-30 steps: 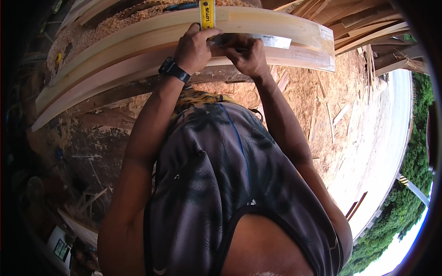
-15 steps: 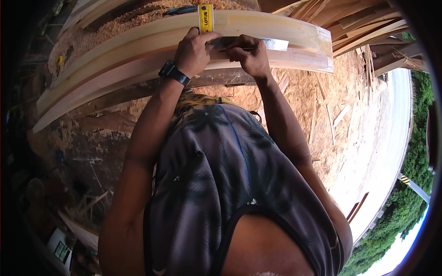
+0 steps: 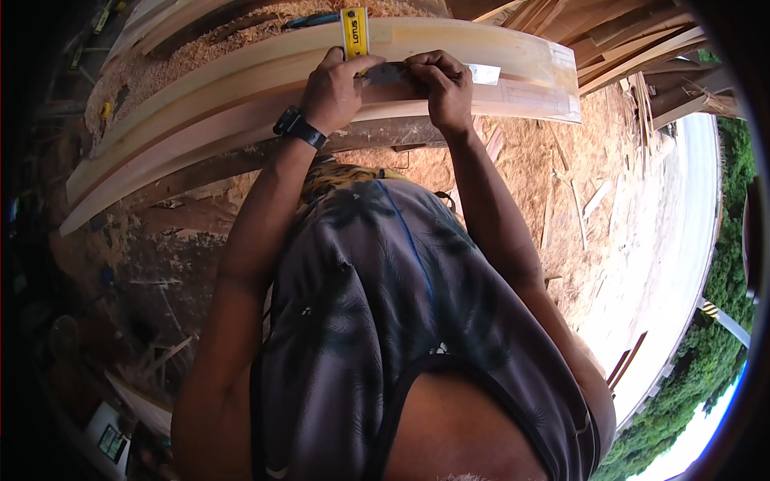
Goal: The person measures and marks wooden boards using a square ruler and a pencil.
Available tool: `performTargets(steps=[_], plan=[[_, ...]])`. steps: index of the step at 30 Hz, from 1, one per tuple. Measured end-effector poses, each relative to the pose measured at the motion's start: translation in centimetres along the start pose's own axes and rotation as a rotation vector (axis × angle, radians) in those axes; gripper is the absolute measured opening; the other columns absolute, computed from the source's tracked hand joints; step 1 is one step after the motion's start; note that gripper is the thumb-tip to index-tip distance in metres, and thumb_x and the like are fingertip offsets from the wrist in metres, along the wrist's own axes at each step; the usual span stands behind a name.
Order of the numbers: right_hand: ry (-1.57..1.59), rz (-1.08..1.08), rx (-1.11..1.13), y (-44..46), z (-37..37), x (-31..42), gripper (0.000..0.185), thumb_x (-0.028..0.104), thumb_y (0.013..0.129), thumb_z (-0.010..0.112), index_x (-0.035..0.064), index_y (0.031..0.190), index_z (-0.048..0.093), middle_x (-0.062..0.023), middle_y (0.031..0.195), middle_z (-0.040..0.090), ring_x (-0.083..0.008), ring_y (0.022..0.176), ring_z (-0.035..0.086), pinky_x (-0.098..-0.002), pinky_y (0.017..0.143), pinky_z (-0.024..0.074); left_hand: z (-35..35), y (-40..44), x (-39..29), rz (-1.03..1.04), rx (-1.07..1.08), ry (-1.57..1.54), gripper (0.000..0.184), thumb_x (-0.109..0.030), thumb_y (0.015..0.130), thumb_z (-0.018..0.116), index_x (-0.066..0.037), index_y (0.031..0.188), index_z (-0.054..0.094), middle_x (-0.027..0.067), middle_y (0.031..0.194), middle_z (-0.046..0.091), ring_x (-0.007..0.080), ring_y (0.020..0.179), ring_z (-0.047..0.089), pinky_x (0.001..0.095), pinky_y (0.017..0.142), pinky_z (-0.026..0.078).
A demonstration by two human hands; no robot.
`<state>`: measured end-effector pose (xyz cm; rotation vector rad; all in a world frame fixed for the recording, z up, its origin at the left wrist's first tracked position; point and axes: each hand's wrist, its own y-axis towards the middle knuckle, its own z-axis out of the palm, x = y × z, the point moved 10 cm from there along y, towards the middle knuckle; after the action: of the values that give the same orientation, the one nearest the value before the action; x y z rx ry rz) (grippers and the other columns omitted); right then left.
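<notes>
Left hand in a pinch on the yellow-handled square — right hand at its blade, grip unclear in shadow.

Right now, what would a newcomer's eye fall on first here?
Probably the bright yellow LOTUS handle at top centre, beside the left hand's fingers and lying across a pale board. Next, perhaps the black watch on the left wrist, then green foliage along the right edge.

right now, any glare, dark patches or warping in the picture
Head view: lens distortion apparently bows the wooden boards; head view: glare washes out the pale strip at right; head view: the left edge sinks into darkness; head view: lettering on the yellow-handled square is legible.
</notes>
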<state>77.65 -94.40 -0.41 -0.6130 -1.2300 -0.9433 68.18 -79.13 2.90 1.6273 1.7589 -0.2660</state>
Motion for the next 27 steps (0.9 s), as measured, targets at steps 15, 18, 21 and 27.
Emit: performTargets(steps=[15, 18, 21, 27], plan=[[-0.078, -0.061, 0.024, 0.0, 0.13, 0.29, 0.014, -0.001, 0.093, 0.06, -0.0022, 0.095, 0.073, -0.0056, 0.087, 0.074, -0.0116, 0.078, 0.068, -0.0258, 0.077, 0.0553, 0.03, -0.04, -0.5, 0.008, 0.022, 0.007, 0.045, 0.0, 0.085, 0.074, -0.018, 0.126, 0.073, 0.0203, 0.106, 0.063, 0.038, 0.097, 0.069, 0.045, 0.085, 0.058], [-0.078, -0.062, 0.02, -0.08, 0.17, 0.43, 0.014, -0.001, 0.093, 0.059, -0.0021, 0.094, 0.073, -0.0051, 0.086, 0.074, -0.0115, 0.078, 0.068, -0.0257, 0.076, 0.0549, -0.04, -0.04, -0.63, 0.024, 0.008, 0.008, 0.045, 0.0, 0.085, 0.074, -0.018, 0.126, 0.073, 0.0203, 0.106, 0.063, 0.0378, 0.097, 0.069, 0.045, 0.085, 0.058], [-0.095, -0.061, 0.039, -0.13, 0.32, 0.52, 0.014, 0.0, 0.093, 0.06, -0.002, 0.094, 0.073, -0.0046, 0.086, 0.073, -0.0112, 0.076, 0.067, -0.0254, 0.075, 0.0542, 0.17, -0.01, -0.22, -0.011, 0.028, 0.013, 0.045, 0.0, 0.086, 0.074, -0.019, 0.126, 0.073, 0.0202, 0.107, 0.063, 0.0377, 0.097, 0.069, 0.0449, 0.085, 0.058], [-0.088, -0.053, 0.024, -0.15, 0.26, 0.52, 0.01, 0.0, 0.093, 0.063, -0.0022, 0.092, 0.072, -0.0038, 0.082, 0.073, -0.0093, 0.075, 0.066, -0.0249, 0.072, 0.0548, 0.15, -0.13, -0.4, -0.001, 0.014, 0.022, 0.046, 0.001, 0.087, 0.073, -0.02, 0.128, 0.072, 0.0141, 0.104, 0.063, 0.0333, 0.098, 0.067, 0.0429, 0.086, 0.057]])
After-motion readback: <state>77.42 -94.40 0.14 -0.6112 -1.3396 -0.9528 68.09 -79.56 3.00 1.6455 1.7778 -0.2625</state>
